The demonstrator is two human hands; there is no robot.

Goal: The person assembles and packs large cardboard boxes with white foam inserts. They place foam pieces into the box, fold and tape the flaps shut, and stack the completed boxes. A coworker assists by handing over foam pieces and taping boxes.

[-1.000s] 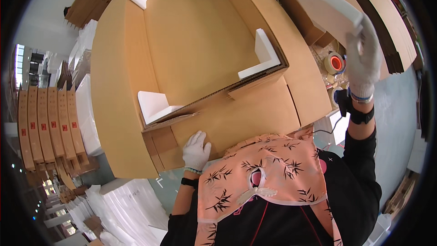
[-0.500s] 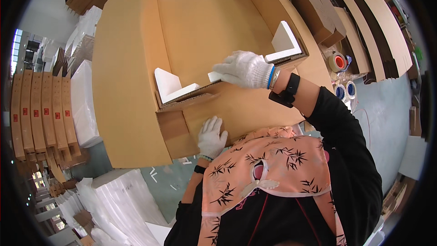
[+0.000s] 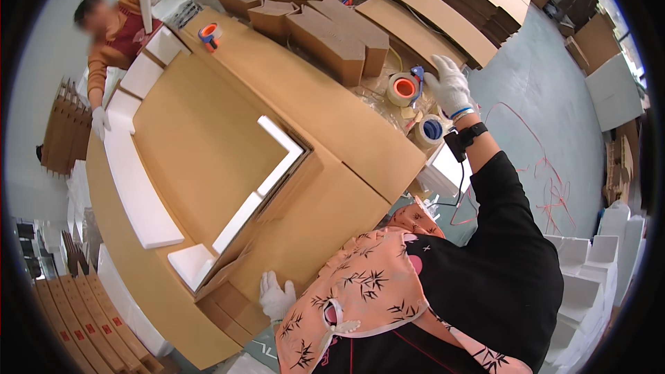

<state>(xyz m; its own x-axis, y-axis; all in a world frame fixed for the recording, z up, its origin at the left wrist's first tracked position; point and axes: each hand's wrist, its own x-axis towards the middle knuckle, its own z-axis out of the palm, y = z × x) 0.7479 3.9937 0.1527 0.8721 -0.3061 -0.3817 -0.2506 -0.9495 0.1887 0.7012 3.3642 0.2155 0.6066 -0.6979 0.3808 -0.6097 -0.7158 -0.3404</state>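
A large open cardboard carton [image 3: 215, 118] lies before me with flaps folded outward. White foam pieces line its edges: a long strip [image 3: 142, 194] at the left, a corner piece [image 3: 190, 263] at the near left, a strip [image 3: 239, 225] along the near wall and an angled piece [image 3: 284, 149] at the right. My left hand [image 3: 276, 296], in a white glove, rests open at the front flap. My gloved right hand [image 3: 449, 86] is beside a tape dispenser [image 3: 404, 88] with a blue handle, its fingers apart and nothing seen in them.
A co-worker [image 3: 114, 41] stands at the far left, one gloved hand on the carton's foam edge. Another tape dispenser [image 3: 208, 34] sits on the far flap. A tape roll [image 3: 429, 129] lies near my right wrist. Folded brown cartons [image 3: 325, 34] stand beyond; pink strapping [image 3: 551, 180] lies on the floor.
My right hand has left the near wall's foam and moved right to the tape dispenser. The view has turned rightward; a co-worker and a long left foam strip now show.
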